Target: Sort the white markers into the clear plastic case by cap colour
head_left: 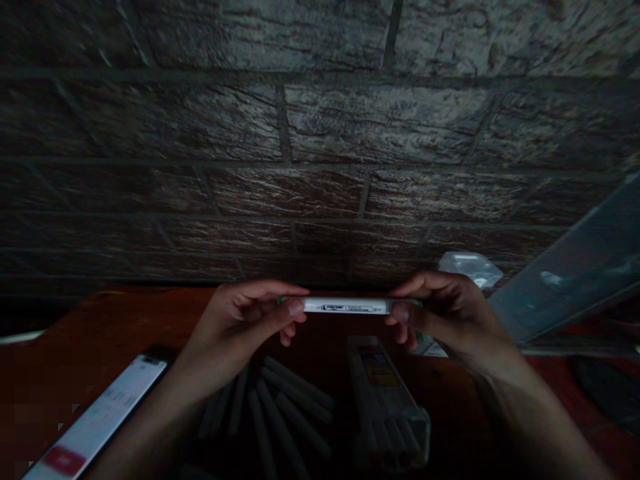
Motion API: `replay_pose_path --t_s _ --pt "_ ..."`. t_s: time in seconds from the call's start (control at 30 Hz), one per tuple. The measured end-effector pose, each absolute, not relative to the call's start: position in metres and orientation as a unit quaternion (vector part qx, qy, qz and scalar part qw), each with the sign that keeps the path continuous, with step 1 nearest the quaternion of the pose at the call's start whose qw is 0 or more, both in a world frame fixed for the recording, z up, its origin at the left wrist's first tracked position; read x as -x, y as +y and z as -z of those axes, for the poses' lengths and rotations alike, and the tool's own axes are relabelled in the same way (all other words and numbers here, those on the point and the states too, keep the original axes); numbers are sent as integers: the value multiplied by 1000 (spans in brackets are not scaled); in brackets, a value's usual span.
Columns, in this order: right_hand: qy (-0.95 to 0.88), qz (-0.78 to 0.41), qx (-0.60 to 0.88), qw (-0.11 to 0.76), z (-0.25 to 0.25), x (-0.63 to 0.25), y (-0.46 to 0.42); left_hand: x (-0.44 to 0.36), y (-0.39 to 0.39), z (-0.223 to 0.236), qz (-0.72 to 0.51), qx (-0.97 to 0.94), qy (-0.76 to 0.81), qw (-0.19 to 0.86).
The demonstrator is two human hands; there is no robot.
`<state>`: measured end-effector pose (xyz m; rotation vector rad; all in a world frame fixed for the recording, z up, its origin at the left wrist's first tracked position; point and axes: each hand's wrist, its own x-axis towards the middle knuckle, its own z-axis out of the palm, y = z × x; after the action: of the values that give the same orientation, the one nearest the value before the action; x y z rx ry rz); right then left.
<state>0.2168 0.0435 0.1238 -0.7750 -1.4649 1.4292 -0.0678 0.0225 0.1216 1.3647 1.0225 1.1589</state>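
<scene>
A white marker (347, 306) with green ends and dark printing on its barrel is held level above the table. My left hand (250, 313) pinches its left end between thumb and fingers. At the opposite end, my right hand (445, 313) grips it the same way. Below, several loose markers (295, 423) lie fanned out on the dark tabletop. To their right is a clear plastic marker case (387, 407) with a coloured label and several markers inside it.
A phone (105, 417) with a lit screen lies at the left on the wooden table (115, 320). Clear plastic packaging (470, 267) stands behind my right hand. A grey slanted panel (575, 260) rises at the right. The stone-block wall (320, 127) closes off the back.
</scene>
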Motion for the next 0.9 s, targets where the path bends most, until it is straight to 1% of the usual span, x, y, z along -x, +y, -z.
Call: replay_pose_path --t_s 0.17,0.47,0.9 --pt "-591 -575 317 469 -123 -221 45 71 22 -122 -486 -541 404 555" --pt "-577 -633 285 430 -126 -232 47 73 20 -126 -491 -497 341 630" --pt "-533 -717 223 391 -135 -235 47 81 21 -120 -505 -473 302 656"
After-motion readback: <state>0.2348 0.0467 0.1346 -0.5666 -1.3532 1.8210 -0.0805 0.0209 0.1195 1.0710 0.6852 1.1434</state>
